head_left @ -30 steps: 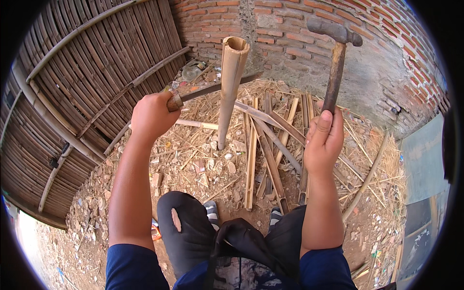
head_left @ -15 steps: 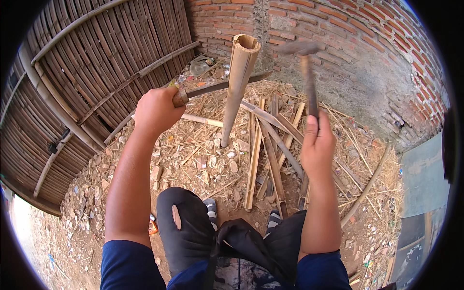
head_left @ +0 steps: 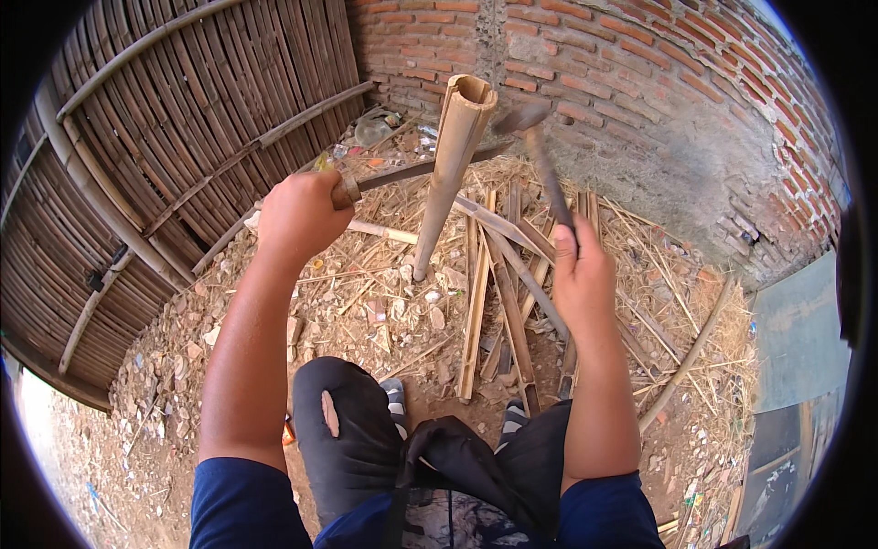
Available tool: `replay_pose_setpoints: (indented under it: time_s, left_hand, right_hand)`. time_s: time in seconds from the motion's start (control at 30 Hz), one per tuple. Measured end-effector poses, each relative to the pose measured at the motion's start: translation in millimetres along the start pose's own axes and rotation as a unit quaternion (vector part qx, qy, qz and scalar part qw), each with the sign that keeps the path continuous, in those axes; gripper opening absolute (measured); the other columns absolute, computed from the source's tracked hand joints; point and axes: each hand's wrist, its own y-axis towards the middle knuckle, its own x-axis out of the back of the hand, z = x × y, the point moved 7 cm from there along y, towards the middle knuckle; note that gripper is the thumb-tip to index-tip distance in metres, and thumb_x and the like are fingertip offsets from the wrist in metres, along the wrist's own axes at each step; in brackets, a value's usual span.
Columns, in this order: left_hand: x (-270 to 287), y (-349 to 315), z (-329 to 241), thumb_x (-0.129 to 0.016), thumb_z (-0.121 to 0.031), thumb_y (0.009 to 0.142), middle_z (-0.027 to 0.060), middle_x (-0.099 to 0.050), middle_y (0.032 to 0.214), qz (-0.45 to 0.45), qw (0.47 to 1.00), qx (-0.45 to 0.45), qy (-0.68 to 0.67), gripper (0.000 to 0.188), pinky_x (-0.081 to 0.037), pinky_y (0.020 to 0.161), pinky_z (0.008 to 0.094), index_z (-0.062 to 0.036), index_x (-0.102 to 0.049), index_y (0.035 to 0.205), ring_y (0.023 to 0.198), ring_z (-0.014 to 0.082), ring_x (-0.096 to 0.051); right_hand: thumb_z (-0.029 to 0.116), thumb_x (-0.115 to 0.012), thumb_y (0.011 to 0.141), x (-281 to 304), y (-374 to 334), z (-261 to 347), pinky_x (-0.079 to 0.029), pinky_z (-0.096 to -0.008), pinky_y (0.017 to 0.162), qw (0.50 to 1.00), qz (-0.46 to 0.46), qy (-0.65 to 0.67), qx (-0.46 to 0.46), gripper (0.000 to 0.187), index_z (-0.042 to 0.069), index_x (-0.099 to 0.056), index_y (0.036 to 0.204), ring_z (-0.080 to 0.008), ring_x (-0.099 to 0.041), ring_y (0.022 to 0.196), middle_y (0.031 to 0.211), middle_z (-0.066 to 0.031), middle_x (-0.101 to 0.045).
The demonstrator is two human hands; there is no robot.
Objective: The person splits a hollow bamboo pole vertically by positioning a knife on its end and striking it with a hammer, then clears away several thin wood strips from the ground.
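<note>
Bamboo [head_left: 446, 174] stands between the two hands and a little beyond them, nearer the left, its lower end at the ground [head_left: 174, 412] and its upper end leaning slightly toward the right hand's side. Its hollow top is open and above both hands in view, with a split running down from the rim.

The left hand [head_left: 304, 212] is closed around the handle of a knife [head_left: 398, 173]. The blade points away to the right and crosses the bamboo below the rim; its middle is hidden there, and the tip shows on the side toward the right hand [head_left: 583, 274].

That right hand is wrapped around the lower handle of a hammer [head_left: 547, 176], thumb along the near side. The head is blurred, just beside the bamboo and above the blade's tip; whether it touches either cannot be told.

Split strips [head_left: 476, 320] lie criss-crossed between the hands and under the right one, with straw [head_left: 722, 339] out to its right. A slatted wall [head_left: 201, 119] rises left of the left hand, and a brick wall [head_left: 622, 101] beyond both. Nearer than the hands are dark trousers [head_left: 352, 448], torn at the left knee.
</note>
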Motion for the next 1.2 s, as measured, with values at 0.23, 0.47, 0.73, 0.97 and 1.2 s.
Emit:
replay_pose_setpoints:
  time_s: [0.23,0.47,0.73,0.97,1.2]
  left_hand:
    - [2,-3,-6,-0.078,-0.025,0.076,0.017,-0.069,0.084,-0.002,1.0,-0.023,0.01,0.023,-0.055,0.075,0.0493,-0.0059,-0.069,0.085,0.083,0.0376,-0.069]
    - [1,-3,-12,-0.078,-0.025,0.077,0.0171,-0.069,0.083,-0.005,1.0,-0.022,0.01,0.023,-0.055,0.075,0.0493,-0.0064,-0.068,0.085,0.085,0.0367,-0.069]
    - [0,-6,-10,-0.076,-0.025,0.079,0.0146,-0.068,0.078,-0.003,1.0,-0.017,0.016,0.021,-0.055,0.073,0.0499,-0.0066,-0.067,0.082,0.08,0.0368,-0.069]
    - [0,-6,-15,-0.076,-0.027,0.08,0.0144,-0.068,0.078,-0.006,1.0,-0.02,0.016,0.023,-0.055,0.072,0.0496,-0.0066,-0.066,0.082,0.08,0.0369,-0.069]
    - [-2,-7,-5,-0.076,-0.027,0.08,0.013,-0.071,0.084,0.028,0.999,0.0,0.027,0.02,-0.056,0.076,0.0485,-0.009,-0.069,0.088,0.084,0.0355,-0.07]
  right_hand:
    - [0.039,-0.048,0.11,36,10,13,-0.041,-0.0338,0.054,0.994,-0.039,0.096,0.018,0.04,0.002,-0.063,0.116,-0.0124,-0.05,0.057,0.067,-0.0003,-0.052]
    - [0.043,-0.044,0.111,-26,-2,-30,-0.039,-0.0306,0.054,0.988,0.127,-0.082,-0.044,0.044,0.002,-0.059,0.119,-0.0082,-0.05,0.059,0.068,0.0026,-0.049]
    - [0.042,-0.05,0.109,32,3,-12,-0.045,-0.0366,0.058,0.971,-0.079,0.219,-0.056,0.04,0.004,-0.06,0.115,-0.0222,-0.058,0.06,0.07,-0.0109,-0.059]
    - [0.037,-0.05,0.109,-34,-12,-40,-0.043,-0.0373,0.054,0.997,0.079,-0.015,-0.016,0.037,0.001,-0.057,0.113,-0.0191,-0.054,0.058,0.069,-0.0093,-0.057]
    - [0.035,-0.048,0.11,28,0,-6,-0.043,-0.0393,0.055,0.972,-0.062,0.225,-0.039,0.034,0.001,-0.054,0.114,-0.0195,-0.056,0.059,0.069,-0.0099,-0.056]
